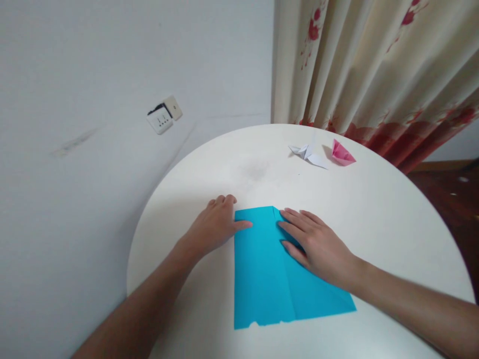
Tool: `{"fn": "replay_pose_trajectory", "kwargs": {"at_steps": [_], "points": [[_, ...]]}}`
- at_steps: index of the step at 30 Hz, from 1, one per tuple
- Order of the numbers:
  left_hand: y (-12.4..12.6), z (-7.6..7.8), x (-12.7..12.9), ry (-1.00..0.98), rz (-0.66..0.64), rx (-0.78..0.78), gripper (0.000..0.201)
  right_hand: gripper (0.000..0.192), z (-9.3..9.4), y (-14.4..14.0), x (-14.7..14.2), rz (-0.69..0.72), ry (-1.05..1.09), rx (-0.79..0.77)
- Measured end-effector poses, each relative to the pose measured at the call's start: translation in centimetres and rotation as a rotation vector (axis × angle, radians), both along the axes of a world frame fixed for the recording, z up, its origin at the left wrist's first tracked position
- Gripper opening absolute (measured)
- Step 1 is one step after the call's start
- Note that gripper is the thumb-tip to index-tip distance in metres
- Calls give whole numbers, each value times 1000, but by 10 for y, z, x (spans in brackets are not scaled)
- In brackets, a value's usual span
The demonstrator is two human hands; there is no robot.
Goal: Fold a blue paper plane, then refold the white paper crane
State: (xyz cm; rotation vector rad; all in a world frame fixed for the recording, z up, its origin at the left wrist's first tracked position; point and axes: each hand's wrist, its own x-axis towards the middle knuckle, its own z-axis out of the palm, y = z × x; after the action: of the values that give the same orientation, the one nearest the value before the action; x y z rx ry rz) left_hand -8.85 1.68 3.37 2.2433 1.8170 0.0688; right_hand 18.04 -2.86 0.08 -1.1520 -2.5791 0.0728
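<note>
A sheet of blue paper [267, 279] lies flat on the round white table [392, 209], with a lengthwise crease down its middle and its far right corner folded in. My left hand [215, 224] rests at the sheet's far left corner, the thumb pressing on the paper's edge. My right hand [316, 244] lies flat on the folded right corner, fingers spread and pointing left toward the crease. Neither hand grips anything.
A folded white paper figure [307, 153] and a folded pink paper boat [341, 153] sit at the table's far side. A floral curtain [374, 65] hangs behind the table. A wall socket [163, 115] is on the white wall at the left.
</note>
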Motion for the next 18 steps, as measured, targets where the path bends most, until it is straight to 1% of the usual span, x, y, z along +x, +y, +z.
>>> {"fn": "replay_pose_trajectory", "kwargs": {"at_steps": [4,8,13,15,16,18], "points": [[5,-3,0,-42,-16,-118,54,41,1,-1,0,3,-13,1],[8,-3,1,-40,-46,-88,52,42,1,0,1,22,-4,-14],[9,-1,-2,-202,17,-147,45,42,1,0,2,24,-1,-23],[10,-2,1,-251,23,-124,34,41,2,0,1,6,-7,-21],[11,-3,4,-277,23,-89,25,41,2,0,1,-9,-11,-18],[11,-5,13,-342,18,32,10,41,2,1,1,-45,-19,-16]]}}
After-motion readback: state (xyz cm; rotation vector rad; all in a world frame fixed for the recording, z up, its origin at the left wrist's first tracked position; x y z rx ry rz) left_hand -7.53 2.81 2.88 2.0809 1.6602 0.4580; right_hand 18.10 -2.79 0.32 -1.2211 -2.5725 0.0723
